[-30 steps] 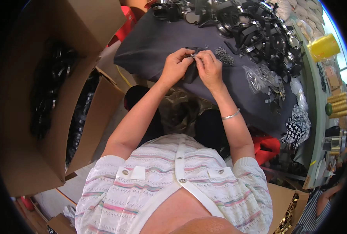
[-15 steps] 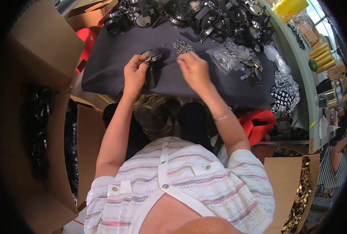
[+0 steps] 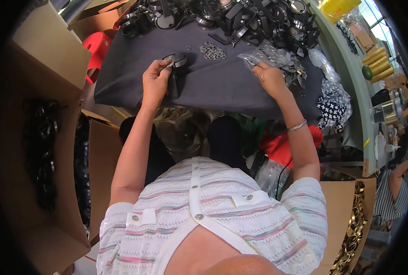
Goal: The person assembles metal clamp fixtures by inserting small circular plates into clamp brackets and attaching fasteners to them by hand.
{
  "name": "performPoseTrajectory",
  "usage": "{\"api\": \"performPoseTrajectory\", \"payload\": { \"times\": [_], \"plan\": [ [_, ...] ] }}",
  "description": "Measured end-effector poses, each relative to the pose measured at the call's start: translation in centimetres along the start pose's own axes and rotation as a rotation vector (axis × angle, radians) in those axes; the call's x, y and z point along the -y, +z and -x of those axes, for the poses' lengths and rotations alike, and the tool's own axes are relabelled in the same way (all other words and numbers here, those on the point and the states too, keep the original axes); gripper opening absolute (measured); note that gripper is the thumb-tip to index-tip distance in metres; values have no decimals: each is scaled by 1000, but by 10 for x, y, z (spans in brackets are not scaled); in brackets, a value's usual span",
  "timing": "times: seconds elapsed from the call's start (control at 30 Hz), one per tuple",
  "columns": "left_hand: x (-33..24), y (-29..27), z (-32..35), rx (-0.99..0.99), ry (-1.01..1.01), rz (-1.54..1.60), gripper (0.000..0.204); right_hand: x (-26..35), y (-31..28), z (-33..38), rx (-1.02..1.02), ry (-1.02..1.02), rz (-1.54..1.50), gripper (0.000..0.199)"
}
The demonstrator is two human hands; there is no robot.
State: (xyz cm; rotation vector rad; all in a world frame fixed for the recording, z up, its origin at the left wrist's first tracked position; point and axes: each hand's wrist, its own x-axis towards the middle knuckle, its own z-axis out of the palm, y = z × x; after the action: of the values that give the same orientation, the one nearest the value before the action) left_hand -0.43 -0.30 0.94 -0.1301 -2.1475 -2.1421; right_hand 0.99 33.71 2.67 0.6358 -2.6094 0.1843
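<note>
While the left grip (image 3: 156,82), a bare hand, is pinched together with thumb against bent fingers, it holds a round, silver-rimmed black watch-like piece (image 3: 178,59) by its near left edge. This piece is just above the front part of a counter (image 3: 213,89) covered in dark grey cloth, and a dark strap (image 3: 174,86) hangs from it toward the person, beside the fingers. Well apart on the person's right, the right grip (image 3: 272,81), also bare, is partly curled, its fingertips at the near edge of a clear, crinkled plastic bag (image 3: 269,55) of small silvery parts. Whether those fingertips are closed on anything cannot be told, since the bag's shine and the fingers hide the contact. A thin silver bracelet (image 3: 298,125) circles the right wrist.

Between the two grips, farther back on the cloth, lies a small, loose pile of silver metal loops (image 3: 212,51), with one tiny silver piece (image 3: 188,47) lying alone to its left. Flat, grey metal pieces (image 3: 294,72) spread beside the bag. Along the far side sits a tangled heap of black straps and round metal cases (image 3: 254,20).
</note>
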Motion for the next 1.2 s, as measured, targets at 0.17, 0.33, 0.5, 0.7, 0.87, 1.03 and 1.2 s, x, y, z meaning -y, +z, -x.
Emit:
{"api": "performPoseTrajectory", "payload": {
  "times": [0.17, 0.33, 0.5, 0.7, 0.87, 1.03, 1.2],
  "plan": [
    [-1, -2, 2, -5, 7, 3, 19, 1, -9, -18, 218, -283, 284, 6],
    [4, 0, 3, -28, 74, 46, 13, -2, -20, -25, 399, -329, 365, 10],
    [-9, 8, 7, -33, 33, 84, 13, -2, -18, -16, 312, -216, 301, 11],
    [2, -1, 1, -31, 55, 76, 11, -5, -4, -25, 363, -259, 397, 6],
    [2, 0, 1, -30, 27, 94, 11, 1, -4, -32, 363, -256, 391, 7],
    [-1, 4, 3, -19, 58, 82, 12, -3, -11, -27, 196, -8, 103, 5],
    [0, -1, 4, -30, 67, 54, 12, 54, -6, -41, 204, 322, -967, 6]
  ]
}}
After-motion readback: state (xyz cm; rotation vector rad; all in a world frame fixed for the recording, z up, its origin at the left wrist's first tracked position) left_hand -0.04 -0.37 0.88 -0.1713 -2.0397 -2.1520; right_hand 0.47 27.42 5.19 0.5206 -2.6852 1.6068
